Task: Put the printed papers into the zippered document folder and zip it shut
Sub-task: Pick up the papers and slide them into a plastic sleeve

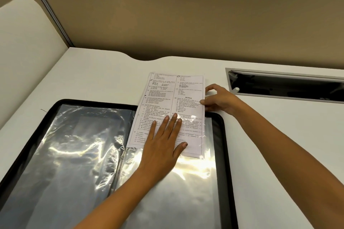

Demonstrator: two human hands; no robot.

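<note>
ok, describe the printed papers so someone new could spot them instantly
Start at the open black folder lying flat on the white desk. On its right half, the papers stick out past its far edge. They are the only white sheets with text, held by the left hand and right hand.
</note>
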